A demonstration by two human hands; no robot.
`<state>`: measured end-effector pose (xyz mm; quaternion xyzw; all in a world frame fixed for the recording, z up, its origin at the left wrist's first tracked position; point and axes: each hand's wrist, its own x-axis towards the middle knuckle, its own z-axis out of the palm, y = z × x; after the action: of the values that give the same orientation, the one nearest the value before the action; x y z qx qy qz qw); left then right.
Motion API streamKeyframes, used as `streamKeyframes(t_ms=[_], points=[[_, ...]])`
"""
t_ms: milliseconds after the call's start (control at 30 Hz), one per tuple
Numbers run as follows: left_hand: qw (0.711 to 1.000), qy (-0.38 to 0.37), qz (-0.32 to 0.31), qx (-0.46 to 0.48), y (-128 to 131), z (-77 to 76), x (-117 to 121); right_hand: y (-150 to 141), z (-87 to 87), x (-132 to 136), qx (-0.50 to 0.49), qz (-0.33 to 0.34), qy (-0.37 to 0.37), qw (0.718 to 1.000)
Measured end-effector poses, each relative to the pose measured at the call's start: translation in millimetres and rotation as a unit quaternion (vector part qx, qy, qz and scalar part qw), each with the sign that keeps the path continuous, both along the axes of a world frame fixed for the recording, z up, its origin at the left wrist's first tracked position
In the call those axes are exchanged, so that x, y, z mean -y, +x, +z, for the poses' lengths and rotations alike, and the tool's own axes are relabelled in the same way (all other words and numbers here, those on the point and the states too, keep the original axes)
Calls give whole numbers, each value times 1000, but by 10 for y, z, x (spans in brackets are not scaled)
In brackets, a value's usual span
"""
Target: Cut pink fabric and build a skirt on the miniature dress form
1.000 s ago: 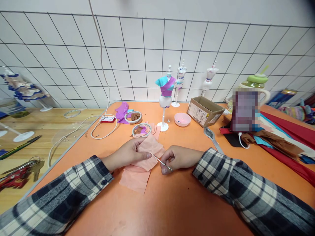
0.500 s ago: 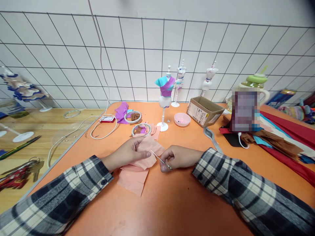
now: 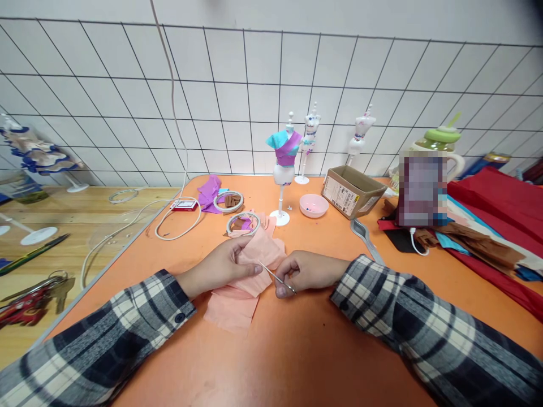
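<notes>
Pinched between thumb and fingers of my left hand [image 3: 224, 263] is a thin sheet of peach fabric [image 3: 259, 249], its lower part hanging down over the orange table. My right hand [image 3: 297, 272] is closed around the handles of small metal scissors [image 3: 278, 278]. Their slim blades point up and left, against the fabric near my left thumb. Just beyond the fabric lies a pale ring [image 3: 244, 224] with peach, purple and brown scraps in and around it. A small white dress form [image 3: 285, 172], wrapped in turquoise and purple cloth, stands upright behind.
A pink bowl [image 3: 314, 206] and an open cardboard box [image 3: 353, 191] stand at the back right. Folded red fabric [image 3: 503, 203] and a phone [image 3: 422, 192] with a cable are on the right. At left are keys [image 3: 29, 302] and a white cord [image 3: 163, 234].
The peach fabric shifts slightly between my fingers, with its hanging end swinging a little. Both hands stay nearly in place. At far right, the red fabric has risen higher.
</notes>
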<state>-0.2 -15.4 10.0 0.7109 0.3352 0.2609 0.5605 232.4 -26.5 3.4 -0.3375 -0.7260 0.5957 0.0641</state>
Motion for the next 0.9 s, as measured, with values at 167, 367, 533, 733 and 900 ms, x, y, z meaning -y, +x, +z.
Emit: streamKeyframes(t_ms=[167,367,533,733,900], points=[[1000,-3,-2,-3,4,48,12,0,6,8,8,-4,-10,1000],[1000,1,4,-13,2,16,-4,7,10,6,6,2,-8,1000],[999,4,21,-24,9,1,8,-9,44,18,9,-2,1,1000],[1000,1,19,-23,18,17,7,2,-22,13,0,-8,-8,1000],[999,2,23,-23,7,2,6,-3,-31,13,5,-2,12,1000]])
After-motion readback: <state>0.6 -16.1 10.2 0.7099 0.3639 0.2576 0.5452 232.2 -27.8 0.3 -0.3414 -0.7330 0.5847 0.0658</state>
